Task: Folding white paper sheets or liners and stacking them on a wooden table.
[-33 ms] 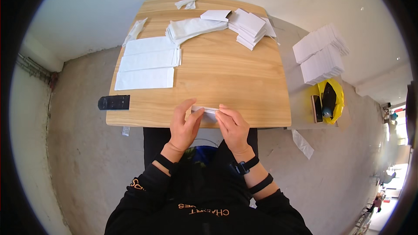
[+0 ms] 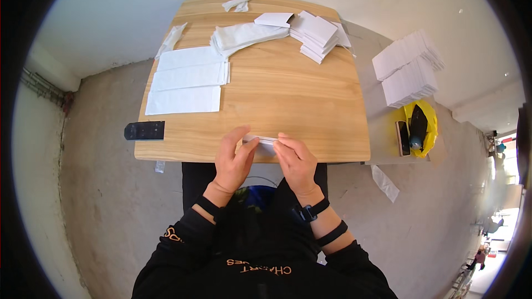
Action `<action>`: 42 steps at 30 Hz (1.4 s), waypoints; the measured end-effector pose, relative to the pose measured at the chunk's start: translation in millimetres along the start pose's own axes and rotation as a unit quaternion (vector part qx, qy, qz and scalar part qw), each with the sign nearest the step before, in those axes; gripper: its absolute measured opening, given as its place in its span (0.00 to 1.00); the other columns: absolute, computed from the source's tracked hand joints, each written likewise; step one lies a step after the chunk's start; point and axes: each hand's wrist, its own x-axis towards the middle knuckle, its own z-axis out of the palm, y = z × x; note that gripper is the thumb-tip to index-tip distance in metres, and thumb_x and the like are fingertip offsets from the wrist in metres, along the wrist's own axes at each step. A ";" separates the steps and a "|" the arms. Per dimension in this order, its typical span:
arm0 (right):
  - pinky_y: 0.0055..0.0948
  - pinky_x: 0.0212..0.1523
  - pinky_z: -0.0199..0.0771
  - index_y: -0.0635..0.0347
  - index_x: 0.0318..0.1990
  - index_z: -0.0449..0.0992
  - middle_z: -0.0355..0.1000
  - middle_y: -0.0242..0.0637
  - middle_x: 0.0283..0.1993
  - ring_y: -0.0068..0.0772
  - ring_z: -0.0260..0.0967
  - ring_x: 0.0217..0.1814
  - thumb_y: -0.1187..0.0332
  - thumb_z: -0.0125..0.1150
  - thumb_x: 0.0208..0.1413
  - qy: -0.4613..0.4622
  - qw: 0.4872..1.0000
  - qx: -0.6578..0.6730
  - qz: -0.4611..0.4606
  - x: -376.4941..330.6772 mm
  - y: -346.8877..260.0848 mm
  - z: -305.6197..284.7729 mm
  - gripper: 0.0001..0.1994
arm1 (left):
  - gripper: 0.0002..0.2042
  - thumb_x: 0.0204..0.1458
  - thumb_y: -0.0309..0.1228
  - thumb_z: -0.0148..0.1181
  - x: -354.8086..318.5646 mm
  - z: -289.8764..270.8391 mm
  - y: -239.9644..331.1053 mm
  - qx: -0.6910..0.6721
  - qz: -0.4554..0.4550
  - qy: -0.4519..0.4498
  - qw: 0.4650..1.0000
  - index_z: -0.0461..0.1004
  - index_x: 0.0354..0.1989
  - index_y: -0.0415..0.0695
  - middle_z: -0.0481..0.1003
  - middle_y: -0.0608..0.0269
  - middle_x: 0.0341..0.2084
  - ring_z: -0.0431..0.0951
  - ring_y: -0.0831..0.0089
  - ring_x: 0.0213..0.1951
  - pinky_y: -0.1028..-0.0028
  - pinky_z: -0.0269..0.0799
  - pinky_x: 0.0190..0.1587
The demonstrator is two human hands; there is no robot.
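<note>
At the near edge of the wooden table (image 2: 299, 94) I hold a thin white box (image 2: 266, 147) upright, its narrow top edge toward me. My left hand (image 2: 233, 158) pinches its left end between thumb and fingers. On its right end the fingertips of my right hand (image 2: 296, 160) are pressed together. Its lower part shows between my hands; the far face is hidden. To the left lie rows of flat white sleeves (image 2: 183, 99), and behind them a fanned pile of white sleeves (image 2: 249, 36).
White boxes (image 2: 318, 30) are piled at the far right, beside one with a dark open end (image 2: 274, 19). Beyond the right edge stand stacked white boxes (image 2: 407, 83), a yellow bag (image 2: 432, 144) holding a dark bottle, and a phone (image 2: 403, 138). A black strip (image 2: 145, 130) overhangs the left edge.
</note>
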 end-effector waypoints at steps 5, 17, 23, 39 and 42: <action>0.28 0.37 0.77 0.61 0.36 0.79 0.74 0.35 0.39 0.36 0.76 0.42 0.81 0.66 0.42 0.009 0.999 -0.016 -0.042 1.5 1.2 -0.2 0.11 | 0.16 0.39 0.19 0.64 2.3 -3.0 -6.4 0.037 0.069 -0.017 0.997 0.75 0.39 0.45 0.74 0.64 0.38 0.74 0.64 0.41 0.67 0.68 0.42; 0.28 0.40 0.78 0.61 0.37 0.80 0.74 0.35 0.40 0.36 0.76 0.45 0.82 0.65 0.42 0.018 0.999 -0.024 -0.036 -3.1 1.4 1.9 0.12 | 0.22 0.38 0.17 0.59 -11.0 -8.7 -8.9 0.081 0.094 -0.045 0.991 0.75 0.46 0.46 0.74 0.66 0.43 0.74 0.67 0.43 0.65 0.65 0.46; 0.29 0.42 0.78 0.61 0.38 0.80 0.75 0.35 0.43 0.37 0.76 0.47 0.82 0.63 0.43 0.011 0.999 -0.035 -0.028 -6.6 -0.6 0.0 0.12 | 0.28 0.37 0.18 0.60 -6.2 -10.4 11.5 0.095 0.042 -0.088 0.991 0.74 0.52 0.51 0.68 0.59 0.47 0.69 0.58 0.49 0.59 0.64 0.49; 0.26 0.38 0.77 0.61 0.44 0.78 0.71 0.38 0.46 0.33 0.73 0.42 0.80 0.62 0.50 -0.011 0.989 0.075 0.128 -7.7 -8.0 2.4 0.12 | 0.29 0.39 0.17 0.58 -9.6 -12.0 14.6 0.121 0.045 -0.104 0.986 0.73 0.54 0.55 0.67 0.56 0.47 0.67 0.57 0.51 0.53 0.61 0.56; 0.26 0.37 0.77 0.60 0.45 0.78 0.71 0.38 0.47 0.33 0.73 0.41 0.79 0.62 0.50 -0.008 0.994 0.045 0.100 -7.8 -8.5 3.7 0.13 | 0.29 0.39 0.18 0.58 -8.6 -14.0 15.2 0.140 0.051 -0.120 0.982 0.72 0.55 0.55 0.67 0.56 0.47 0.67 0.57 0.52 0.52 0.59 0.58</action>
